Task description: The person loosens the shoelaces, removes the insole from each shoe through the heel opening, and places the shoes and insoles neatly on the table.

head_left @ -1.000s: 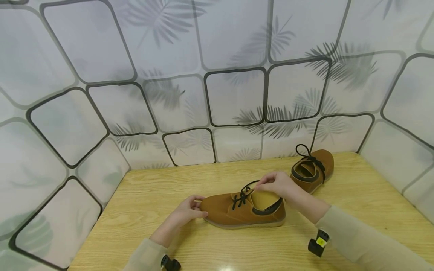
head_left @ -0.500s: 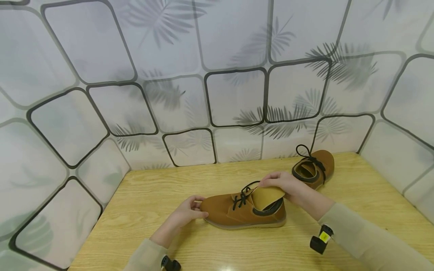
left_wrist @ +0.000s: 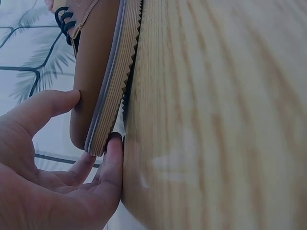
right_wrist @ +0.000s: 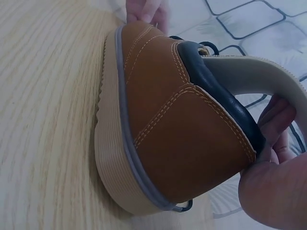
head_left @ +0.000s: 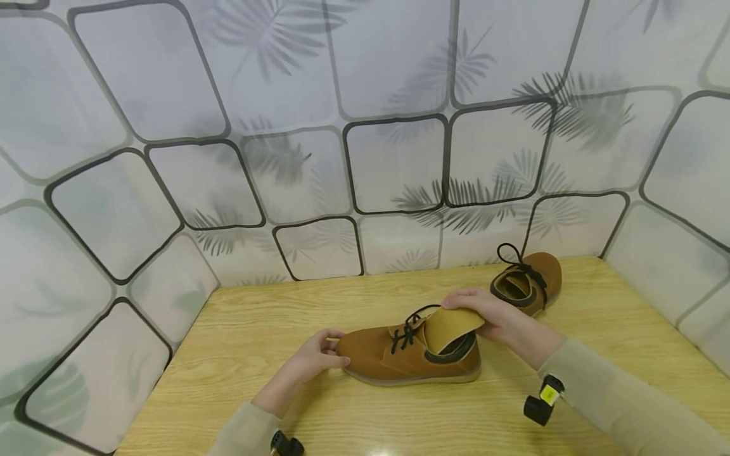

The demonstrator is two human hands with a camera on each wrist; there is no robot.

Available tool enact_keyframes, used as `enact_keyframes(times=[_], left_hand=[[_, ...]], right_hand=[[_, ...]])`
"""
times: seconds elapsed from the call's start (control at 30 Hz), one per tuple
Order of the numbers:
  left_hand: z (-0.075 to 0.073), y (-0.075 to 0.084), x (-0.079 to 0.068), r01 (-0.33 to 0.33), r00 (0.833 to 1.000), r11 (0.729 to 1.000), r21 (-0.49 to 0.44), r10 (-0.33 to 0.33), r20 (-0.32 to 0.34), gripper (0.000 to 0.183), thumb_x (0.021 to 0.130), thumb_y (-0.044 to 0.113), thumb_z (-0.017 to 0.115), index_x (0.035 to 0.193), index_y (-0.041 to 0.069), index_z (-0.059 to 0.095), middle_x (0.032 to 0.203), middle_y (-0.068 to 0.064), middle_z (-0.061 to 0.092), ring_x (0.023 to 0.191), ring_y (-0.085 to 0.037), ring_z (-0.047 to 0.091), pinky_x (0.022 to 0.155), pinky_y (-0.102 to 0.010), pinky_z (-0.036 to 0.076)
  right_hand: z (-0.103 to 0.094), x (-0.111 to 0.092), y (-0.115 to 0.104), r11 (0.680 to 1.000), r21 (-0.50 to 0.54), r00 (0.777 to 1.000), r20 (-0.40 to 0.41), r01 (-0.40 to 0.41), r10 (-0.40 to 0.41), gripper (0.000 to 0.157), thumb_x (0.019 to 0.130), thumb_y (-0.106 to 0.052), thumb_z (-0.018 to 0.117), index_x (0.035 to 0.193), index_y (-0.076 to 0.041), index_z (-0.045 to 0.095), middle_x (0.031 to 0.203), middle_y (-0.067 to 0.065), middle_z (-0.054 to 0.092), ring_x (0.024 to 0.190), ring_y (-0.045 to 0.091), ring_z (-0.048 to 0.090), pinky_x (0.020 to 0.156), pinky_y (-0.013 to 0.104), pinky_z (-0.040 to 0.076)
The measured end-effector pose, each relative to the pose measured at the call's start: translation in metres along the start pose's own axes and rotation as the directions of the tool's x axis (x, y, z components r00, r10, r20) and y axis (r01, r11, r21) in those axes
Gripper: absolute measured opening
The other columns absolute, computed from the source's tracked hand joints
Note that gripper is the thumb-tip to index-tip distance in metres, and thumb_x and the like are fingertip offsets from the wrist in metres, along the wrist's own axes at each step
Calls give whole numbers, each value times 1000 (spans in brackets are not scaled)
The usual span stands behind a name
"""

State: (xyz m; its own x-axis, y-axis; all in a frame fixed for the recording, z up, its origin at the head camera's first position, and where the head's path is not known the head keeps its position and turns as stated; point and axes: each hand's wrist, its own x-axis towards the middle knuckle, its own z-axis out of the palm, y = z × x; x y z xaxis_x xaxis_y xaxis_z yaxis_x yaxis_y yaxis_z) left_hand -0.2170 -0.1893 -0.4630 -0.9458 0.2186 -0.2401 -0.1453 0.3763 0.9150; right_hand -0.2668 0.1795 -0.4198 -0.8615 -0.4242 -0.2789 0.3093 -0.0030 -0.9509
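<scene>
Insole [head_left: 450, 326] partly out of the near shoe [head_left: 399, 361] on the desk [head_left: 256, 329]

Right hand [head_left: 495, 315] grips its raised end, fingers closed; left hand [head_left: 313, 356] pinches the shoe's toe. The insole (visibly curved) seems light and bendy, best held by that edge.

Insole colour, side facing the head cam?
That side of the insole is yellowish tan; head view shows it best.

Brown shoe [head_left: 393, 360] sits upright — tan insole [head_left: 452, 328] protruding.

The left hand [head_left: 312, 356] and right hand [head_left: 489, 311] both grip
</scene>
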Motion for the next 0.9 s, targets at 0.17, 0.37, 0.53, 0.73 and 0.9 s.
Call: enact_keyframes(times=[0.17,0.37,0.53,0.73,0.9], left_hand=[[0,0,0,-5,1000,1000,-2,5,11,60,92,6,78,145,-2,53,130,-20,64,107,-23,61,88,-31,48],[0,0,1,-14,1000,1000,-3,14,15,61,91,6,78,146,-3,52,129,-20,64,107,-23,62,88,-30,47],[0,0,1,-11,1000,1000,-1,11,16,61,91,6,78,146,-3,52,130,-20,64,107,-22,61,88,-29,47],[0,1,1,5,1000,1000,2,-5,0,60,91,6,79,145,-1,53,132,-20,64,107,-23,61,86,-30,47],[0,1,0,7,1000,1000,6,-7,-3,60,91,6,79,145,-1,54,132,-20,64,107,-23,61,87,-30,48]], right_hand=[[1,-4,-4,999,-36,1000,-10,10,-10,15,101,-16,66,93,-22,78,87,-6,73,74,7,70,70,23,58],[-3,-10,-8,988,-145,998,-39,45,-51,9,100,-15,69,99,-17,78,87,-7,71,73,6,67,69,23,57],[-10,-15,-8,969,-229,995,-28,91,-100,10,100,-11,71,97,-16,79,92,-7,71,78,8,67,71,24,57],[-16,-21,-10,908,-399,986,-48,127,-159,9,100,-15,74,103,-8,77,93,-8,73,85,11,67,76,27,57],[-19,-25,-10,829,-536,974,-50,160,-220,15,101,-16,73,105,-2,75,95,-5,73,87,10,64,80,26,53]])
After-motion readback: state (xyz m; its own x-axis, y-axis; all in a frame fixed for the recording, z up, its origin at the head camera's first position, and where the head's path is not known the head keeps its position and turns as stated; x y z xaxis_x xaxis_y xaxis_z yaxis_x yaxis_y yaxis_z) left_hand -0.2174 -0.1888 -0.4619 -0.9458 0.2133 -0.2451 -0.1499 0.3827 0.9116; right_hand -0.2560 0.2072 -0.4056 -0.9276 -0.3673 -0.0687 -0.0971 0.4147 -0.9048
